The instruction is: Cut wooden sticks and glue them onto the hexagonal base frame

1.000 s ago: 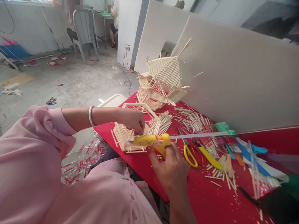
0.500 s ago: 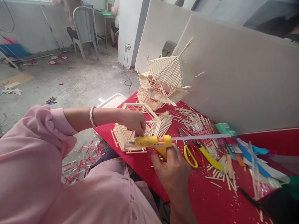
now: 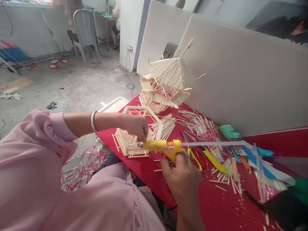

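Note:
A yellow hot glue gun (image 3: 166,146) with a long clear glue stick (image 3: 214,144) out of its back is gripped in my right hand (image 3: 181,173). Its nozzle points left, close to the fingertips of my left hand (image 3: 138,126). Those fingers are pinched together over the near part of a hexagonal frame of thin wooden sticks (image 3: 121,147); what lies between them is hidden. Behind the frame stands a pagoda-like stick model (image 3: 168,75) with a pointed roof. Loose sticks (image 3: 168,126) are piled to the right of the frame.
Scissors with yellow handles (image 3: 194,160), a yellow-handled tool (image 3: 215,162) and scattered sticks lie on the red table (image 3: 216,205). A green roll (image 3: 229,131) is at the right. White boards (image 3: 240,80) stand behind. A grey chair (image 3: 85,30) and people are farther back.
My right hand has shifted slightly right with the glue gun, its nozzle drawing back a little from the frame. My left hand stays pinched over the frame, and the view has turned slightly.

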A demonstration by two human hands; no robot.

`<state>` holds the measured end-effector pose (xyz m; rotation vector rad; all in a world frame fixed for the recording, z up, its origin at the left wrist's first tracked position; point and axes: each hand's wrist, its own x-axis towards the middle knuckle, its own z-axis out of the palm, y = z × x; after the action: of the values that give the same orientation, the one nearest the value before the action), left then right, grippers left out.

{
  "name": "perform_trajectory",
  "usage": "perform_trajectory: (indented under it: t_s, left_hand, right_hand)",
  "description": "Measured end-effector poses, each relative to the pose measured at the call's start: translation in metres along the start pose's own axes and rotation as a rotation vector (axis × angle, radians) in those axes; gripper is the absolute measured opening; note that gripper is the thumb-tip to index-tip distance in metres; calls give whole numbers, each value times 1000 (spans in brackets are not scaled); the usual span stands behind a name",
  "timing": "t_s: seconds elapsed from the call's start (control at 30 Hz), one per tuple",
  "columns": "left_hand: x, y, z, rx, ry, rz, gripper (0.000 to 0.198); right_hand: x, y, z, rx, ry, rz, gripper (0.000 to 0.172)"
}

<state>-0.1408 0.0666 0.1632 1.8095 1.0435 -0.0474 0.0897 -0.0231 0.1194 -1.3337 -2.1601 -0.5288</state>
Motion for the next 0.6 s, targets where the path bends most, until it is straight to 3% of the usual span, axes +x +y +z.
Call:
perform_trajectory:
  t_s: [0.33,0.6]
  left_hand:
    - [0,8,4,72,40,-76,14]
    - [-4,14,6,178,53,-14,16]
  right_hand:
    - [-8,16,-2,-89,29,29,11]
    - [-13,27,-4,-138,35,92,12]
